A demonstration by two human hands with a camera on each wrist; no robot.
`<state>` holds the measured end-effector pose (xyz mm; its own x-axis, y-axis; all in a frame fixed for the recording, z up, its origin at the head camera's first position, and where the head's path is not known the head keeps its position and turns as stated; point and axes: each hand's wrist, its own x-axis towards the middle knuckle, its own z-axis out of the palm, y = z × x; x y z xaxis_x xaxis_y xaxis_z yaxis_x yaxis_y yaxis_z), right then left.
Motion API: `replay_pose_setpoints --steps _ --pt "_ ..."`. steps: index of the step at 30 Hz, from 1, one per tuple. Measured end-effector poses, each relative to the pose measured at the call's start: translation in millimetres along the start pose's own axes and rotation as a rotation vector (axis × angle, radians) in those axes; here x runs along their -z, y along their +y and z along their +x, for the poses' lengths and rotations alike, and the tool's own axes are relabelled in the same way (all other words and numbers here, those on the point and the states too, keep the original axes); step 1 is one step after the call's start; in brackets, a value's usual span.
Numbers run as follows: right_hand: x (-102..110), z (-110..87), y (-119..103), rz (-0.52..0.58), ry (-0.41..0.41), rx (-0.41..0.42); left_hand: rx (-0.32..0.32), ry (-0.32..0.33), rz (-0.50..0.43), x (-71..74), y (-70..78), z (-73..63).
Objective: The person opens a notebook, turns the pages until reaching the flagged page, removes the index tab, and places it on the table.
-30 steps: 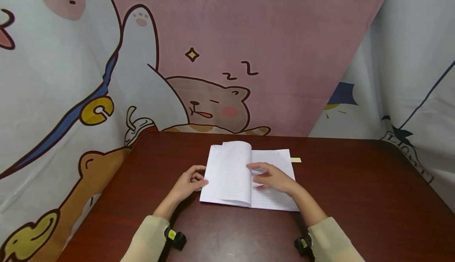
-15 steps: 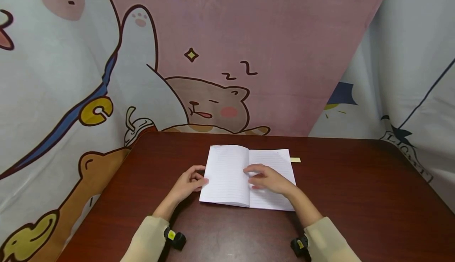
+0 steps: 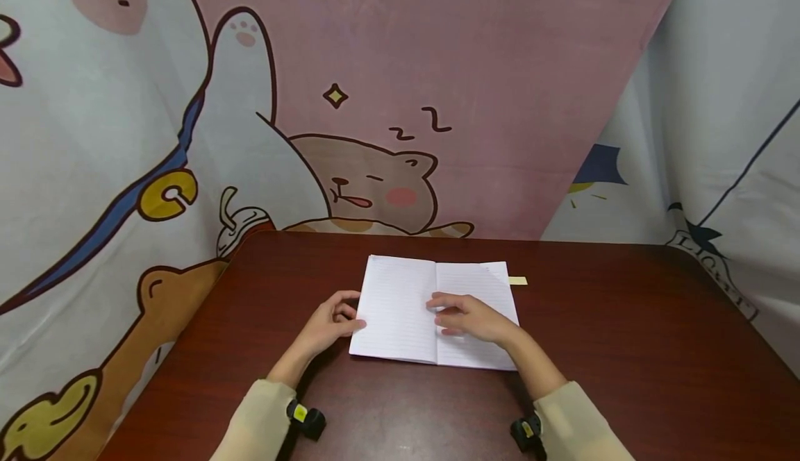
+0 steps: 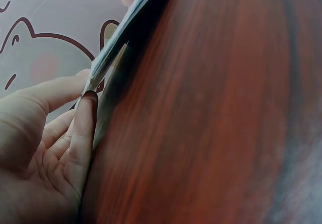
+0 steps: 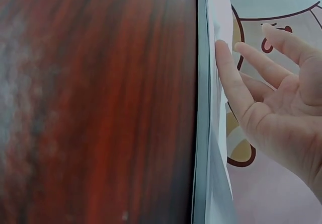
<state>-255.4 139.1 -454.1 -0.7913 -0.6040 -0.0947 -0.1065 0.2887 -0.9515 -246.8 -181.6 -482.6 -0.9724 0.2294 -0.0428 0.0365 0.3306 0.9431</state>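
An open notebook (image 3: pixel 400 315) with ruled white pages lies on the table in the head view, both pages spread flat. At its left edge, my left hand (image 3: pixel 331 322) pinches the pages and cover, thumb on top and a finger underneath; the left wrist view shows this edge (image 4: pixel 108 58) lifted a little off the wood. My right hand (image 3: pixel 471 319) hovers by the centre fold over the right page, fingers spread and loosely bent, holding nothing. In the right wrist view, a fingertip (image 5: pixel 221 45) of it is right at the paper.
A yellow tab (image 3: pixel 517 280) sticks out from the notebook's right edge. The dark reddish wooden table (image 3: pixel 625 350) stands against a cartoon-printed cloth (image 3: pixel 500 100). Black wrist cameras (image 3: pixel 307 419) sit on both wrists.
The curled page has come down flat onto the left side. My right hand has shifted slightly left towards the fold; the left hand has kept its place at the edge.
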Motion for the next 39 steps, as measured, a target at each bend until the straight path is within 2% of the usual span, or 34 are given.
replay_pose_setpoints --steps 6,10,16,21,29,39 --pt "1 0.0 1 -0.003 -0.005 -0.004 -0.03 -0.008 0.02 -0.2 -4.0 0.3" --pt "3 -0.1 1 0.014 0.026 -0.012 -0.064 0.007 0.027 -1.3 -5.8 0.1" --pt "12 -4.6 1 -0.01 0.094 -0.016 -0.037 -0.011 0.034 -0.2 -4.3 0.4" --pt "25 -11.6 3 -0.047 0.151 -0.037 -0.042 -0.007 0.029 -0.5 -4.1 0.4" --pt "48 -27.1 12 -0.16 0.281 -0.052 -0.035 -0.013 0.035 0.5 -2.3 -0.2" --pt "72 -40.4 19 -0.159 0.432 -0.089 -0.056 -0.021 0.044 0.0 -2.1 -0.6"
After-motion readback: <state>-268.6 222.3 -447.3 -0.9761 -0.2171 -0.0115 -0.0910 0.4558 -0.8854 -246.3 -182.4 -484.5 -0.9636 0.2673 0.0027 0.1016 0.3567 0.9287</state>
